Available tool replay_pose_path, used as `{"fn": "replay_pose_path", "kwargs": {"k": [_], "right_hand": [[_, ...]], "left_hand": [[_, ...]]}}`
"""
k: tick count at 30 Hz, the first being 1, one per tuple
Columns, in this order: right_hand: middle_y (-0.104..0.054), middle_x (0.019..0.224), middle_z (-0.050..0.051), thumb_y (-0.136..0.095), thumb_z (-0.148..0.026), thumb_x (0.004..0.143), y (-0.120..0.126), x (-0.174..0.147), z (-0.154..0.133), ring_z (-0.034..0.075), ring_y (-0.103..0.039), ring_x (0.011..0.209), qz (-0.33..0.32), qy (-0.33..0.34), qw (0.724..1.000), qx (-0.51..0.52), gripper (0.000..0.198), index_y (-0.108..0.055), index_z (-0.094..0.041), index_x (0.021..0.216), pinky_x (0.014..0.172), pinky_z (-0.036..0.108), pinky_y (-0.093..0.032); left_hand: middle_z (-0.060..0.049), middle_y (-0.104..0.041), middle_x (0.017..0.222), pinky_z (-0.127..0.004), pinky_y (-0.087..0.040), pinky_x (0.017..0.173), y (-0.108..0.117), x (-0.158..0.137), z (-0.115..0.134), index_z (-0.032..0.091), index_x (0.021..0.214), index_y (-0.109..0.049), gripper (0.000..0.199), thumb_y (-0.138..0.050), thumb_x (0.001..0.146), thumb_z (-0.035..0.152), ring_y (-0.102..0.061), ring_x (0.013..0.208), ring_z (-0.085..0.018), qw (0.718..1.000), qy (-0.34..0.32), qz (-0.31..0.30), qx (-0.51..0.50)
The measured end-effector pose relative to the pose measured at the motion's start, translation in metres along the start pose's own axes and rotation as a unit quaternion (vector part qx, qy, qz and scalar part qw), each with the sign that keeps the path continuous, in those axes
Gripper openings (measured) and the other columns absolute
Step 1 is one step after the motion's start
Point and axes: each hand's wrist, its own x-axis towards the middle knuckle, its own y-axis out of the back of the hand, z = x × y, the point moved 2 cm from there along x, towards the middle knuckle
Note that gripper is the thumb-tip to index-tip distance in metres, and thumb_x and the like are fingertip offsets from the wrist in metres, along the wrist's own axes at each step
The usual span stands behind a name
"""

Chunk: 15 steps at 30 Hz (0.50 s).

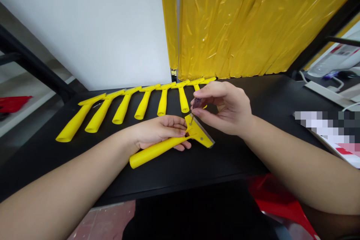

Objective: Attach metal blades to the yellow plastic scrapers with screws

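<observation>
One flat black desk (174, 174) carries a far row of yellow plastic scrapers (142, 105). Over its near middle, another T-shaped yellow plastic scraper (159, 151), with a grey blade edge (204, 130), slants from near left to far right. The left hand (161, 132) pinches its neck. The right hand (225, 108), just far-right of its head, pinches a small dark screwdriver (197, 102), whose shaft slants down to the farther of two small screws (201, 138).

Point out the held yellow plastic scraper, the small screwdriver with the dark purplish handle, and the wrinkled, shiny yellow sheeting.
Held yellow plastic scraper (165, 147): head view, on its handle.
Small screwdriver (197, 103): head view, on its dark handle.
Yellow sheeting (239, 22): head view, near its middle.
</observation>
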Motion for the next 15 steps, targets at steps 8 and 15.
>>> {"fn": "replay_pose_path", "kwargs": {"k": [8,15], "right_hand": [[-0.074,0.102,0.003,-0.079,-0.016,0.09,-0.0003,0.001,0.0021,0.018,-0.074,0.081,-0.007,0.001,1.0,-0.019,0.042,-0.07,-0.032,0.128,0.067,0.031,-0.067],[-0.072,0.108,0.003,-0.078,-0.015,0.091,-0.0015,-0.0009,0.0072,0.017,-0.073,0.087,0.007,0.002,1.0,-0.019,0.047,-0.068,-0.033,0.133,0.07,0.029,-0.067]], "left_hand": [[-0.009,-0.073,0.116,-0.032,-0.065,0.076,-0.0007,-0.0007,0.0017,0.016,0.109,-0.066,0.033,-0.087,0.086,0.025,-0.08,0.096,-0.026,1.0,0.003,0.005,0.026],[-0.011,-0.073,0.117,-0.031,-0.064,0.074,-0.0022,-0.0017,0.0028,0.016,0.112,-0.064,0.036,-0.087,0.086,0.026,-0.08,0.096,-0.026,0.999,0.003,0.007,0.039]]}}
